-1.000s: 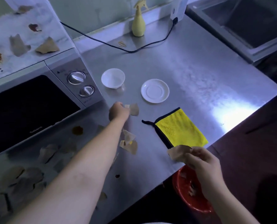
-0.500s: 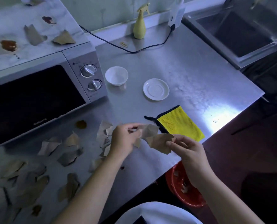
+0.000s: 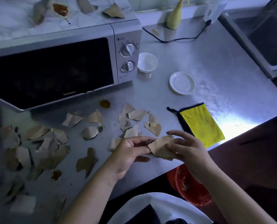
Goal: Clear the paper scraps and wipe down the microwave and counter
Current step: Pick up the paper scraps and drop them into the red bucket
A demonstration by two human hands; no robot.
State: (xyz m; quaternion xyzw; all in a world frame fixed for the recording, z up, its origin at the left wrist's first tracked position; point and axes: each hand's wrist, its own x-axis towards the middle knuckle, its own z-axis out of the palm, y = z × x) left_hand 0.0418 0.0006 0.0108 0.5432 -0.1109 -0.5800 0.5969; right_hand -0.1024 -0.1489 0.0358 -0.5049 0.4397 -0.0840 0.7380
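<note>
**Hands meet over one paper scrap at the front edge of the desk**

Nearest the camera: a white garment (image 3: 150, 206) at the bottom edge, and a red bin (image 3: 189, 188) on the dark floor, just below the desk's front edge, with bits inside.

The right hand (image 3: 188, 152) holds the held scrap (image 3: 161, 147) – crumpled brown paper – between thumb and lower fingers, with the index finger lifted and spread. The left hand (image 3: 131, 152) has loosely bent fingers. Its fingertips touch the scrap's left edge, but whether it grips can't be told.

The desk (image 3: 215, 65) is brushed steel, dim and bluish, with a bright glare patch at the right front. Loose scraps (image 3: 92, 131) – torn, brown, creased – litter the left and middle of it, from the front edge to the microwave's foot. One brown stain (image 3: 56, 174) sits among them on the left, and another orange stain (image 3: 104, 104) lies just in front of the microwave. A yellow cloth (image 3: 200, 125) with black trim lies flat to the right of the hands.

Further back are a white saucer (image 3: 182, 83) and a white cup (image 3: 147, 63), the cup just beside the microwave (image 3: 53, 68). The microwave is silver, with a dark door and two knobs. On its marbled top are more scraps (image 3: 113, 11) and a reddish smear (image 3: 60, 9).

At the back, a black cord (image 3: 179, 38) runs past a yellow spray bottle (image 3: 175, 16) by the wall. A steel sink (image 3: 264, 34) is at far right.
</note>
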